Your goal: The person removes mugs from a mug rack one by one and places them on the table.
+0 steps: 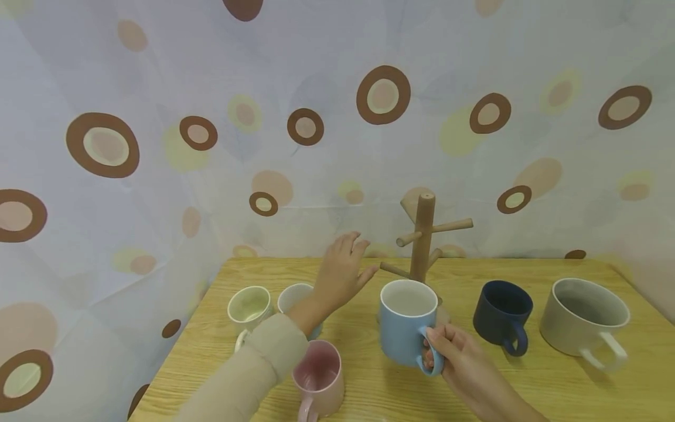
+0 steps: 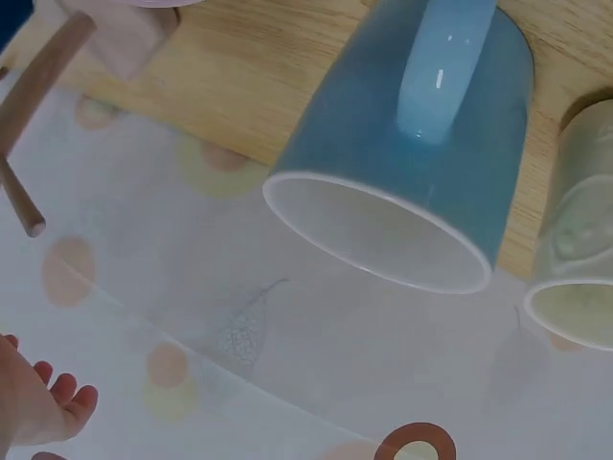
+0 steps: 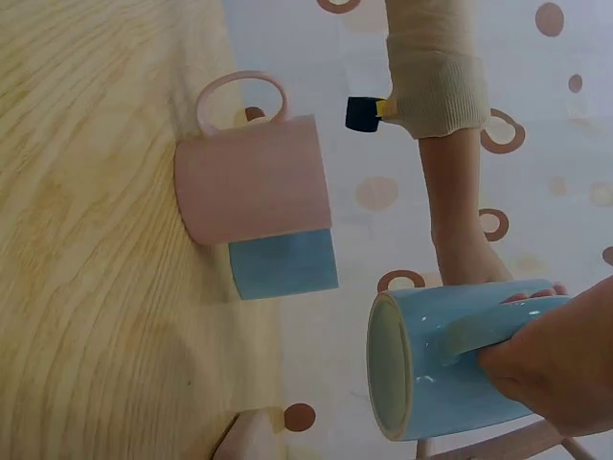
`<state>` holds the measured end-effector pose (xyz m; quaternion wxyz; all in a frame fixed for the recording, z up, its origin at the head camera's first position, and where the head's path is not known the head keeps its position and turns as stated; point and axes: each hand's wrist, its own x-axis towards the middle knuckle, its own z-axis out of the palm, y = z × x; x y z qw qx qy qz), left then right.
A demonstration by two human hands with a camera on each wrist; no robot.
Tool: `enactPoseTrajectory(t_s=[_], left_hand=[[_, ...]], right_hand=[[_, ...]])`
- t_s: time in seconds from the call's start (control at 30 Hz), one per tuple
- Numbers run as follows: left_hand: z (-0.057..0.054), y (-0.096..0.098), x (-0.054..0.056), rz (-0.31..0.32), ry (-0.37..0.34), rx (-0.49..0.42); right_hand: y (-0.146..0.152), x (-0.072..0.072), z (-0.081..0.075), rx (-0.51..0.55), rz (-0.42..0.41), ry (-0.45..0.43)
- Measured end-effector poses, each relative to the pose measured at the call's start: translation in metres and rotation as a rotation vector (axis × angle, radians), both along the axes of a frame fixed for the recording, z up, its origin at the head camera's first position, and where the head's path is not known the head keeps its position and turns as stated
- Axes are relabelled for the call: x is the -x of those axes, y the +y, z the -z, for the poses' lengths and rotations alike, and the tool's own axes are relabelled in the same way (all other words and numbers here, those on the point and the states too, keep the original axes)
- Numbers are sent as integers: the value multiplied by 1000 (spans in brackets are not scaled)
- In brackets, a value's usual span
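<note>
My right hand [image 1: 469,366] grips the handle of a light blue mug [image 1: 401,334], which hangs upright above the table in front of a wooden mug tree [image 1: 422,252]. In the right wrist view, fingers and thumb wrap that handle and the mug's base [image 3: 388,366] shows. Empty and with fingers spread, my left hand [image 1: 340,275] is in the air left of the tree. Its forearm passes over a second blue mug [image 2: 421,163], partly hiding it in the head view. The held mug covers the foot of the tree.
On the left of the wooden table [image 1: 211,328] stand a pale green mug [image 1: 250,308] and a pink mug [image 1: 319,381]. To the right are a dark navy mug [image 1: 498,319] and a wide grey-white mug [image 1: 575,328]. A patterned curtain [image 1: 327,187] hangs behind.
</note>
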<state>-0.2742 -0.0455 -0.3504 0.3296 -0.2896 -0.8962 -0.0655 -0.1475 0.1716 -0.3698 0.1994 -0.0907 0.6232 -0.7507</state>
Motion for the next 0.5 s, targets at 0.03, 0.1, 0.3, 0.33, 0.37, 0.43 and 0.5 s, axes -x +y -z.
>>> enactPoseTrajectory(t_s=[0.03, 0.1, 0.3, 0.33, 0.37, 0.43, 0.5], left_hand=[[0, 3, 2, -18, -18, 39], [2, 8, 5, -56, -57, 119], [6, 20, 10, -131, -113, 286], [6, 22, 10, -140, -115, 302], [7, 24, 11, -145, -114, 312], [7, 28, 12, -157, -113, 338], [8, 32, 13, -167, -123, 372]], right_hand=[[5, -1, 3, 10, -29, 12], [13, -4, 9, 39, -85, 43], [34, -7, 30, 257, -259, 165], [37, -7, 33, 280, -268, 174], [40, -8, 35, 302, -278, 183], [45, -10, 38, 322, -279, 192], [50, -12, 42, 333, -277, 185]])
